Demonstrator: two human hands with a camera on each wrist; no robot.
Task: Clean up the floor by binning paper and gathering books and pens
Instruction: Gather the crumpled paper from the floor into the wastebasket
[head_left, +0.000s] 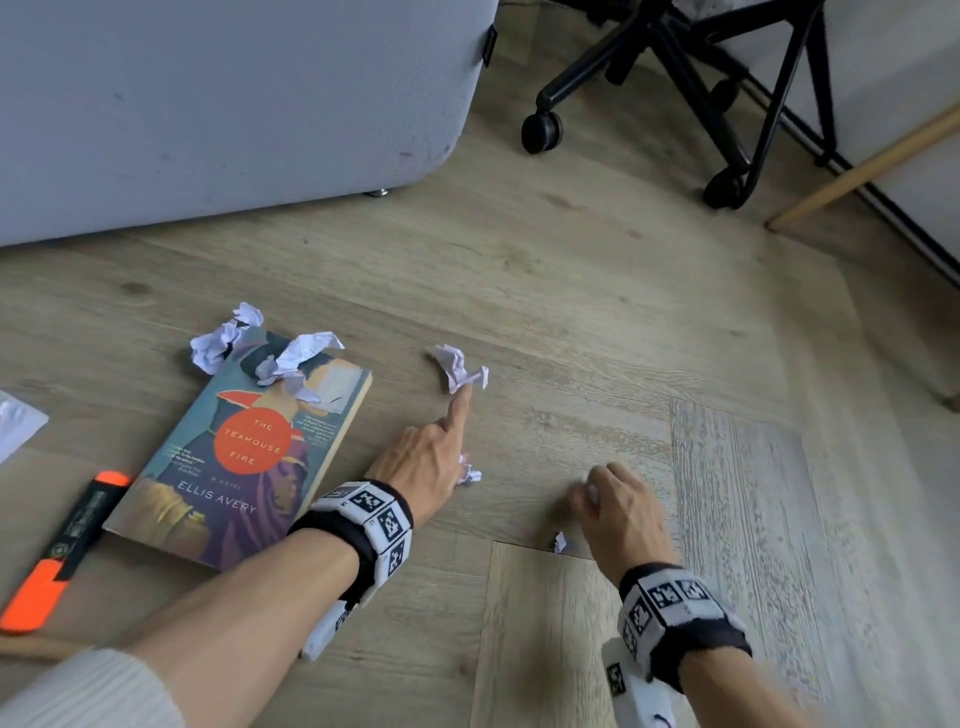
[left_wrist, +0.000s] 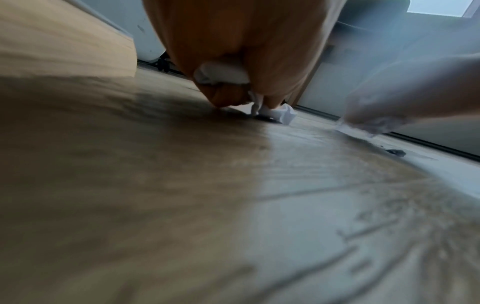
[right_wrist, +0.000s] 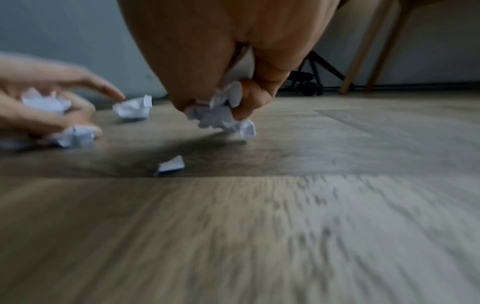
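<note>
My left hand (head_left: 436, 457) holds crumpled paper (head_left: 470, 474) in its curled fingers, and its index finger stretches out to touch a paper ball (head_left: 460, 370) on the floor. My right hand (head_left: 613, 501) grips another crumpled paper wad (right_wrist: 221, 115) just above the floor. A tiny paper scrap (head_left: 560, 542) lies below it. A paperback book (head_left: 244, 457) lies at the left with crumpled paper (head_left: 301, 358) on its top end and another wad (head_left: 221, 338) beside it. An orange highlighter (head_left: 57, 556) lies left of the book.
A grey sofa (head_left: 208, 104) stands at the back left. An office chair base (head_left: 675, 93) with castors stands at the back right, with a wooden leg (head_left: 857, 171) beyond it. A white sheet (head_left: 15, 428) shows at the left edge.
</note>
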